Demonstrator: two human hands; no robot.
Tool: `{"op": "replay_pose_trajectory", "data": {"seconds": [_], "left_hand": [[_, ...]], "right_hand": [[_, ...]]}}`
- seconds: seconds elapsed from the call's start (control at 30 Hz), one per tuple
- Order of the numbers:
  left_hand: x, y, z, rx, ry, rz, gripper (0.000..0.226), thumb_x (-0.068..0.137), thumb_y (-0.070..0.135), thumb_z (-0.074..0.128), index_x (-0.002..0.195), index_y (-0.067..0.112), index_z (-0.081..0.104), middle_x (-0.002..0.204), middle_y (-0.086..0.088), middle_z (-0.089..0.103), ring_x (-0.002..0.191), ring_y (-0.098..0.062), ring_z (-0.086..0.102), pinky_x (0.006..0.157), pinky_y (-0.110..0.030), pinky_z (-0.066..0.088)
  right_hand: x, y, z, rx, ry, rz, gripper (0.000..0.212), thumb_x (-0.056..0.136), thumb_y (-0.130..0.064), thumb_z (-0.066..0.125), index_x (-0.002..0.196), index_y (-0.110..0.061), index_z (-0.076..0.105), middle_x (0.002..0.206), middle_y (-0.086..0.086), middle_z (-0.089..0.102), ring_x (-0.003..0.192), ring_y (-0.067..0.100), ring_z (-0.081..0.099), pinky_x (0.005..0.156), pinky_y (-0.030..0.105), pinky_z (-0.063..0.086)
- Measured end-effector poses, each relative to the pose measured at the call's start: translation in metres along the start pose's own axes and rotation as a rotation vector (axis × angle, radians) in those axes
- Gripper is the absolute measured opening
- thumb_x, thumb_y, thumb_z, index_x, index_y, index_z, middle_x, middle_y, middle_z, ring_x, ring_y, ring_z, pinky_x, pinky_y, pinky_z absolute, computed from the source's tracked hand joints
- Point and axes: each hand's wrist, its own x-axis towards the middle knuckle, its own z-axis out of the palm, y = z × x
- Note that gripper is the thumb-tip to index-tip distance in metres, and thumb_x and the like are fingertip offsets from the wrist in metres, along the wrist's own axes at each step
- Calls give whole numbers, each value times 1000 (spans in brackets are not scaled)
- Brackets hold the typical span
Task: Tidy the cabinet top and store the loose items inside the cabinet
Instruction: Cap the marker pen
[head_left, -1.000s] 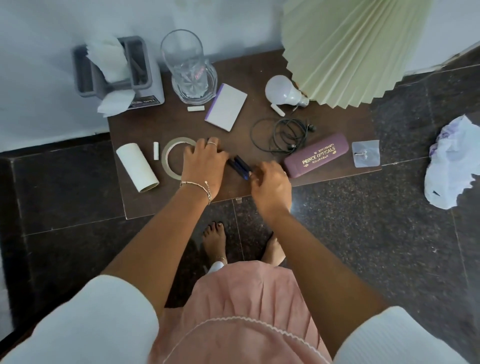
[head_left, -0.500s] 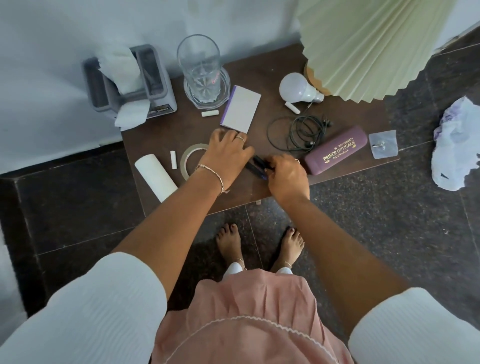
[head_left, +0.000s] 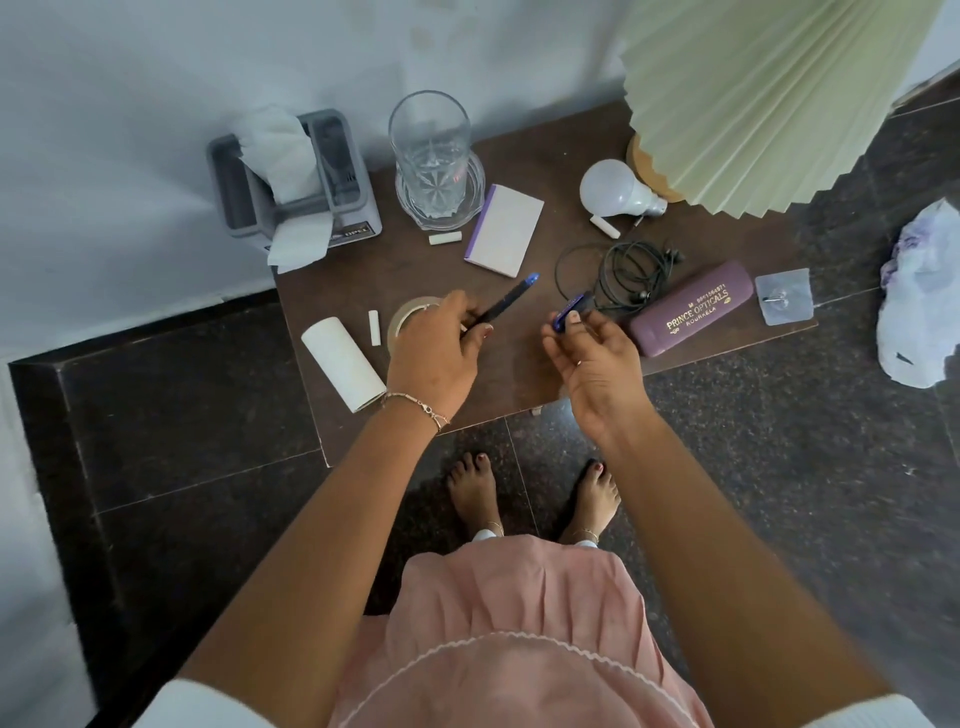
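Speckled dark stone floor (head_left: 779, 467) lay nearest. Over the matte brown cabinet top (head_left: 431, 275), the left hand (head_left: 434, 348) gripped a slim dark pen (head_left: 506, 301) (blue-tipped); the right hand (head_left: 597, 358) pinched a small blue cap (head_left: 570, 310). Beyond stood a cut-glass tumbler (head_left: 431, 156), pleated green lampshade (head_left: 753, 93), white wall (head_left: 156, 78).

You wear white ribbed sleeves, the left sleeve (head_left: 208, 706) and the right sleeve (head_left: 852, 719), both stopping short of the elbow; a thin gold chain bracelet (head_left: 415, 405) circles your left wrist; a small ring (head_left: 578, 362) glints on your right hand (head_left: 597, 358); your pink pleated dress (head_left: 509, 613) carries a white scalloped trim (head_left: 467, 644); your left foot (head_left: 472, 488) and right foot (head_left: 592, 493) are bare, toenails painted dark red; a fine gold anklet (head_left: 493, 527) rings each ankle above white cuffs (head_left: 483, 535).
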Motion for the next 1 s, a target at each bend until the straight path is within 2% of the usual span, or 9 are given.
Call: {"op": "replay_pose_trajectory", "data": {"seconds": [0.1,0.3,0.43,0.6,0.73,0.9,1.0], "left_hand": [[-12,4,0,-154,1,-96,21,92,21,60,109,10,62,100,-4,68,92,-20,64,84,-38,53],[-23,5,-2,-266,8,-180,23,91,24,61,113,15,62,97,7,65,88,-7,60,78,-19,49],[-21,5,-6,-341,46,-195,21,93,20,59,113,16,65,104,6,66,92,-4,58,73,2,41],[-10,6,-15,-373,119,-181,19,93,17,58,109,17,67,100,7,66,91,-4,58,76,2,40],[-1,7,-19,-394,123,-164,17,92,15,60,106,16,68,90,13,63,81,3,58,73,4,38],[3,7,-19,-416,122,-158,18,89,13,63,105,15,70,93,10,67,83,3,60,75,2,40],[3,7,-18,-416,108,-147,19,89,13,64,107,16,71,102,5,70,90,0,62,79,2,41]], "right_hand": [[-7,-3,5,122,-64,32,27,94,0,54,113,-19,54,86,11,69,78,17,69,72,23,58],[-12,-7,15,157,-124,84,27,95,1,50,111,-19,56,90,12,69,80,19,69,73,24,58],[-10,-10,19,72,-153,101,30,95,0,50,115,-20,61,90,8,69,73,15,64,68,22,55],[-3,-17,17,-45,-170,105,30,94,-4,54,120,-16,61,87,3,68,64,8,57,59,17,46],[1,-21,16,-72,-103,98,14,87,-1,64,98,-9,64,81,2,65,66,7,58,61,15,49],[6,-23,17,12,-102,84,15,95,-4,53,97,-10,67,86,3,67,68,8,60,65,17,53],[7,-25,19,39,-102,66,19,99,-7,46,98,-9,65,89,4,67,72,11,60,67,19,55]]}}
